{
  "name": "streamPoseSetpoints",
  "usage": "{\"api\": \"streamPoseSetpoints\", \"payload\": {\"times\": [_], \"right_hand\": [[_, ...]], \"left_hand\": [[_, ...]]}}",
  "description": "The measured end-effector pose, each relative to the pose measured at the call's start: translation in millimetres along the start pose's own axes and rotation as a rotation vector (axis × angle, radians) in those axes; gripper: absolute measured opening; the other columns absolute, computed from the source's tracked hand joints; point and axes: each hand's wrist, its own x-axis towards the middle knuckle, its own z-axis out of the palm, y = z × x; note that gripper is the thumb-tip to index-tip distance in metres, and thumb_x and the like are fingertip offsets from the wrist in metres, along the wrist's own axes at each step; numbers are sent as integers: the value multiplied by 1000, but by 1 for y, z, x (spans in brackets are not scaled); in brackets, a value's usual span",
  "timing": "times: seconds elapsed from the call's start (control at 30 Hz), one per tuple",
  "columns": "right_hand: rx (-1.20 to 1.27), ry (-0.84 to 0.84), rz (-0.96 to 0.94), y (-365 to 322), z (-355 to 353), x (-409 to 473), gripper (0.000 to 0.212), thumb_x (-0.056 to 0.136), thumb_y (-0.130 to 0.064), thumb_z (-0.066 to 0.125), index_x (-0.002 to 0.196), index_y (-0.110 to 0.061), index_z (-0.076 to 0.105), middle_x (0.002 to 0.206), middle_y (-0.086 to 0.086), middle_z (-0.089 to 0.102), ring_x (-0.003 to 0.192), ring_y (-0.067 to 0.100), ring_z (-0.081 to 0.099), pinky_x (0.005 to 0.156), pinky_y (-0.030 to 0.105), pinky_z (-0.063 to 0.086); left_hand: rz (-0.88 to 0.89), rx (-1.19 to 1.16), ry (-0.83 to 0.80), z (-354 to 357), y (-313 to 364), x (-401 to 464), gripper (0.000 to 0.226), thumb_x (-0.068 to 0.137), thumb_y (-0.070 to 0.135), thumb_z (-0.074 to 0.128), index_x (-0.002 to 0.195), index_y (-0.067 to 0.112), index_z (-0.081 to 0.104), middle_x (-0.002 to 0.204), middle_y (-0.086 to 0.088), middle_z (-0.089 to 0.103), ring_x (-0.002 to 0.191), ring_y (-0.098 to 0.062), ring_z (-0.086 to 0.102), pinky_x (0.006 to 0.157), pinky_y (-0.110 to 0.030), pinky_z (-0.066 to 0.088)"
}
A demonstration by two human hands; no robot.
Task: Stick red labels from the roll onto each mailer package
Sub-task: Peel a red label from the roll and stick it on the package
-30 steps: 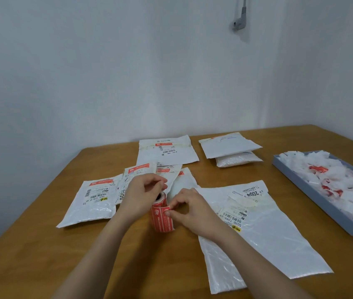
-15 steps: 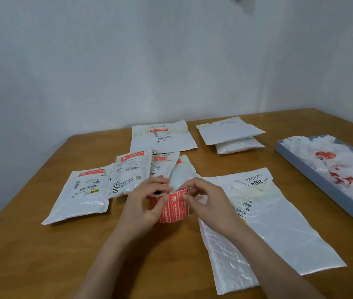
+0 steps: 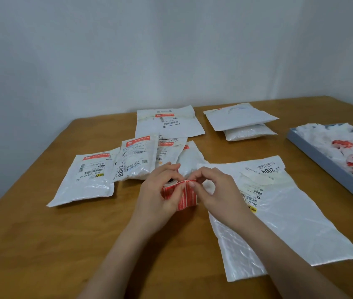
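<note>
Since a second ago: roll tilted up off the table, label edge now lifted, so peel underway. Left hand [image 3: 160,194] curled round red label roll [image 3: 181,196], held between labelled mailers [image 3: 89,175] and large unlabelled mailer [image 3: 279,212]. Right hand [image 3: 216,190] pinching top edge of the half-peeled red label [image 3: 189,192], white print on it.

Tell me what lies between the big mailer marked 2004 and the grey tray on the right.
Nothing: in the head view only bare wooden table separates the big mailer from the grey tray.
</note>
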Motion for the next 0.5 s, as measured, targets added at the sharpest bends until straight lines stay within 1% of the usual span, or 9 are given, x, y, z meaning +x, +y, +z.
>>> {"api": "streamPoseSetpoints", "payload": {"times": [0.1,0.17,0.23,0.3,0.43,0.5], "right_hand": [[22,0,-6,-1,0,0,3,87,-20,68,86,-21,71,82,-14,68,89,4,57,78,10,39],[16,-4,-11,0,-1,0,4,88,-23,68,86,-23,72,82,-15,68,89,4,56,78,11,39],[-3,-10,-24,-1,-2,-1,6,88,-25,67,84,-26,70,81,-17,67,90,4,55,77,9,37],[-24,-18,-36,-3,-2,-1,9,89,-23,66,82,-29,68,81,-18,66,91,3,54,77,8,36],[-23,-35,-18,-4,0,-1,11,90,-20,65,82,-28,66,87,-11,68,95,6,53,84,15,39],[-11,-44,4,-4,0,-1,12,91,-20,64,82,-29,66,87,-10,68,96,6,54,84,15,39]], "left_hand": [[2,-6,-18,-1,1,-1,9,84,24,63,90,31,64,121,15,58,127,-2,46,103,-8,31],[-4,8,-40,-1,0,-1,10,86,21,65,91,31,65,121,18,56,127,1,44,104,-8,30],[-1,22,-55,-2,0,-2,10,88,19,66,93,27,66,121,18,55,127,2,43,104,-10,31],[13,10,-52,-1,-1,-2,6,88,21,64,92,25,66,122,15,57,127,-2,45,105,-13,33],[8,-17,-44,1,-2,-2,4,88,20,62,91,21,66,123,14,58,128,-6,46,103,-9,31],[16,-9,-44,2,-2,-3,5,88,22,61,91,21,65,124,15,57,127,-2,44,104,-8,29]]}}
